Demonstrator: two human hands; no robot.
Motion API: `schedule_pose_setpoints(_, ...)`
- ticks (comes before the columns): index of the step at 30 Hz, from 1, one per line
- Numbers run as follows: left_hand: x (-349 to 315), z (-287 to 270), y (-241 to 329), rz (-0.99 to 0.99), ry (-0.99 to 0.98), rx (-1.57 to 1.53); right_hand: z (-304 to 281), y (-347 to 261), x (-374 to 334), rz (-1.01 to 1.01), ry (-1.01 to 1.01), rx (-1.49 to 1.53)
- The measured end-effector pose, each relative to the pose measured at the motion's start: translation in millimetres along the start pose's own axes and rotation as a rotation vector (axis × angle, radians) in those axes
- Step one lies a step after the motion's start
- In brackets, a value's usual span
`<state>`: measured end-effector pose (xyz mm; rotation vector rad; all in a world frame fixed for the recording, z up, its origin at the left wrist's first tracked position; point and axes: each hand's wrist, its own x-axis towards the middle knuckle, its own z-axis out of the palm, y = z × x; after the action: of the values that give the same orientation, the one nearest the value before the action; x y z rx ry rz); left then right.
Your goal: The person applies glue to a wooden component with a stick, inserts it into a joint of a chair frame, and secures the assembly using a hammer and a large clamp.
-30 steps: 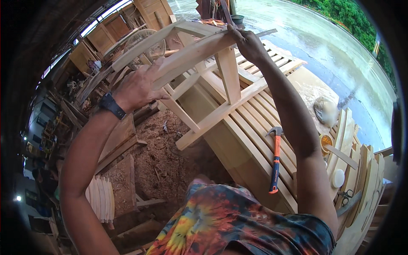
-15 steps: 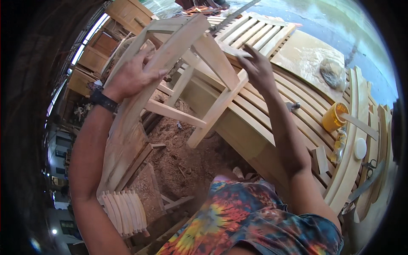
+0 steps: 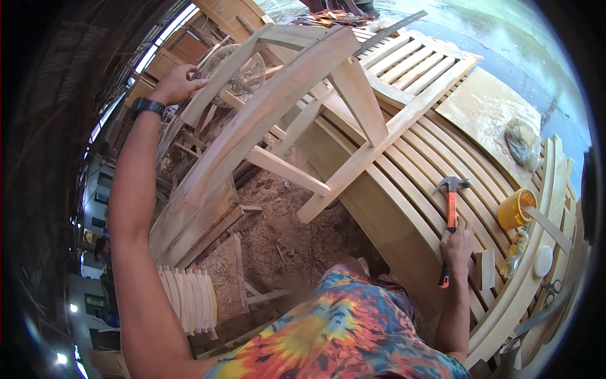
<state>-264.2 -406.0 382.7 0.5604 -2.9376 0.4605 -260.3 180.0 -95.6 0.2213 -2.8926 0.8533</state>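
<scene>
In the head view, the right hand [image 3: 457, 245] wraps around the steel claw hammer [image 3: 451, 205] with its orange and dark-blue handle, above the slatted pale-wood bench [image 3: 385, 218]; the left hand [image 3: 174, 85] is raised beside the angular unpainted wooden frame [image 3: 274, 107] resting across that bench, and whether they touch cannot be told. A grip nearer the handle's end and a steady left hold should aid control.

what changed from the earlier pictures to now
The right hand left the far end of the wooden frame, came back toward the person and took hold of the hammer by its handle. The left hand let go of the near curved rail and moved left and farther away. The frame still rests across the slats; the yellow tub stayed put.
</scene>
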Motion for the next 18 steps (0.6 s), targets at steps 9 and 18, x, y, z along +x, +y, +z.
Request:
schedule_pose_setpoints(9, 50, 79, -30, -0.053, -0.133, -0.013, -6, -9, 11, 0.375, -0.160, -0.080)
schedule_pose_setpoints(18, 131, 135, -120, 0.129, -0.352, -0.373, -20, -6, 13, 0.303, 0.038, 0.314)
